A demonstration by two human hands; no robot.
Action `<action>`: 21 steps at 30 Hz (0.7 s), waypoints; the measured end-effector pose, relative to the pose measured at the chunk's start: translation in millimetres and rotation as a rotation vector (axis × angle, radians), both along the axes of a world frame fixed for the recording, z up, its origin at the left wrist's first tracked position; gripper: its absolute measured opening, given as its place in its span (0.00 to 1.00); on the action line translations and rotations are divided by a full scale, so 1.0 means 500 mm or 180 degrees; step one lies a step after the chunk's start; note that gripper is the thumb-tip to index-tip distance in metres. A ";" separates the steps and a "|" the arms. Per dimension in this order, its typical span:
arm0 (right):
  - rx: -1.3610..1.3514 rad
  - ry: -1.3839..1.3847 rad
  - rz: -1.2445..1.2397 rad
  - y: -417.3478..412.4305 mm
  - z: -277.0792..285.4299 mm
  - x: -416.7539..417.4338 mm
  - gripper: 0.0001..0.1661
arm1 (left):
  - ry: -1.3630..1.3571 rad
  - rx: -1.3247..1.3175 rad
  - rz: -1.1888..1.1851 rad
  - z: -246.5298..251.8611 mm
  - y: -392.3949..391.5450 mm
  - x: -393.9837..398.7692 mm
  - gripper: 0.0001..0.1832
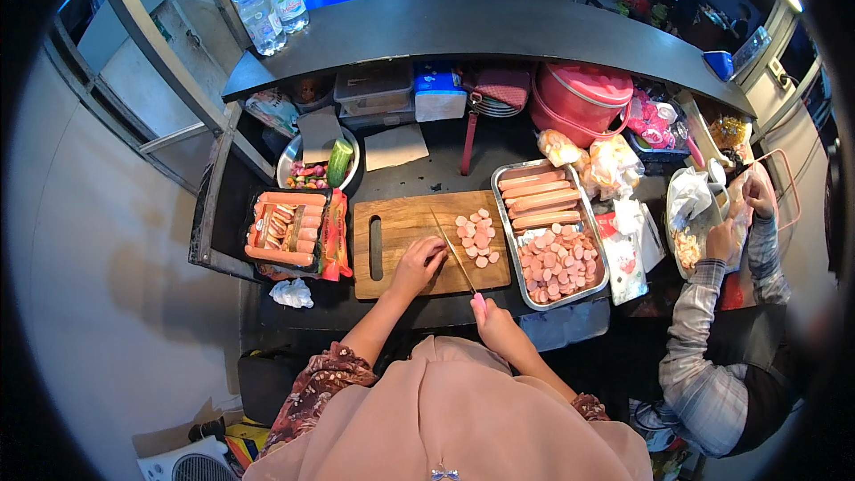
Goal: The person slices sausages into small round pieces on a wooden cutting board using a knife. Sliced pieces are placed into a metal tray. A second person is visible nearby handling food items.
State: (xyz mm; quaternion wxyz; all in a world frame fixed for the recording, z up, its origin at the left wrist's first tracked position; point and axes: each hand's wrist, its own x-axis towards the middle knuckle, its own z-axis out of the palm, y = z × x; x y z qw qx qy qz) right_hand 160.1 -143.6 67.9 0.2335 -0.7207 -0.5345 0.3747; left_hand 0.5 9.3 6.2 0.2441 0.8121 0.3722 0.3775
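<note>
My right hand grips the pink handle of a kitchen knife, whose long blade slants up and left over a wooden cutting board. Just left of the blade, my left hand rests on the board with its fingers curled. Whatever may be under those fingers is hidden. Sausage slices lie in a loose pile to the right of the blade. Beside the board stands a metal tray, with whole sausages in its far half and many cut slices in its near half.
Packaged sausages and crumpled tissue lie at left. Behind them, a metal bowl holds a cucumber and shallots. A pink lidded bucket stands under the raised black counter. A co-worker's hands handle a plastic bag at right.
</note>
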 end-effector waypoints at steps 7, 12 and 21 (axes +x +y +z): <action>-0.0058 -0.0020 -0.0028 0.009 -0.023 -0.001 0.27 | 0.0003 -0.0012 0.0080 0.003 -0.002 0.003 0.12; 0.0001 -0.0078 -0.0034 -0.043 -0.040 0.018 0.26 | -0.0034 -0.0014 0.0043 -0.012 -0.002 0.000 0.12; 0.0194 0.0380 -0.0255 0.037 -0.089 0.033 0.31 | 0.0093 0.0191 -0.0148 0.013 0.001 -0.016 0.13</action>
